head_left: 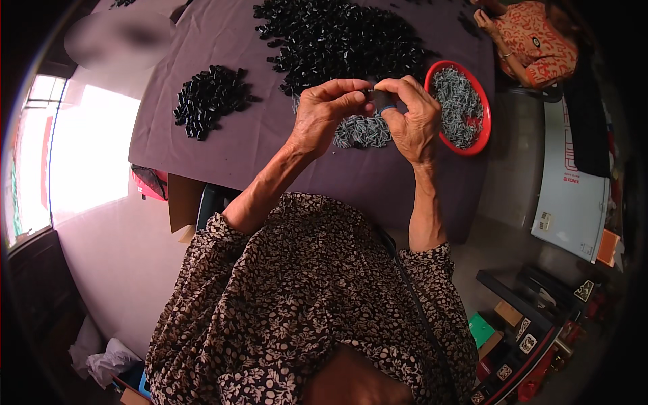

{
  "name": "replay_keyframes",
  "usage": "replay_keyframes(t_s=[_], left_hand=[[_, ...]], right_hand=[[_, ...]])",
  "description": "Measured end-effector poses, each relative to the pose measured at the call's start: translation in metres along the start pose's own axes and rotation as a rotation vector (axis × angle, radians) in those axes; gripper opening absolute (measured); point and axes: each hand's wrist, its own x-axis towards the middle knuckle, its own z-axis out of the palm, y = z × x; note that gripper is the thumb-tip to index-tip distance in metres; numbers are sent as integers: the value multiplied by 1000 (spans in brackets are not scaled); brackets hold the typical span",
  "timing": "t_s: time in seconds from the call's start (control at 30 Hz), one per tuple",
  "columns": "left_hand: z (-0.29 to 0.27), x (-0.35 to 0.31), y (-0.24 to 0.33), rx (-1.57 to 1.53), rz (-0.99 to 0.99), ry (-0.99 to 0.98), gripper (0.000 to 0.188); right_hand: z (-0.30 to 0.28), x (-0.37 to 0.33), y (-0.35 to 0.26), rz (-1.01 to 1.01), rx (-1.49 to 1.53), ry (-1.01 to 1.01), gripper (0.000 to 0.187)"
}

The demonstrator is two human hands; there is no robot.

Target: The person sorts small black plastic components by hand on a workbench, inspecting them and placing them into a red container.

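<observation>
My left hand (316, 116) and my right hand (413, 120) meet fingertip to fingertip above the table. Both are closed in a pinch around a small dark piece (370, 92), mostly covered by the fingers. A dark sleeve with a blue edge (385, 102) wraps a digit of my right hand. Just below the fingertips lies a small heap of thin grey screw-like pieces (361, 132). Beyond the hands spreads a big heap of short black tube-like pieces (337, 44). A red basin (487, 125) beside my right hand contains more grey pieces (455, 101).
A smaller pile of black pieces (208, 101) sits at the left on the cloth-covered table (270, 152). Another person (536, 44) is at the far right corner. Right of the table are a pale appliance-like box (570, 202) and a rack of items (520, 324).
</observation>
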Motion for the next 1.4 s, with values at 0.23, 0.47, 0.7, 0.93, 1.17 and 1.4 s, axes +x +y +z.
replay_keyframes(t_s=[0.23,0.47,0.7,0.93,1.17,1.4], left_hand=[[2,-3,3,157,21,35,19],[5,-5,5,304,63,60,20],[8,-5,5,303,63,87,20],[3,-5,2,273,7,42,20],[3,-3,3,109,-86,42,15],[8,-4,5,224,-40,57,16]], right_hand=[[0,0,0,-58,-74,-8,26],[4,-3,4,-101,-145,-1,29],[10,-1,4,-191,-276,62,29],[8,0,9,-139,-122,-24,26],[-5,-1,13,135,158,-68,35],[-8,2,18,75,260,-100,31]])
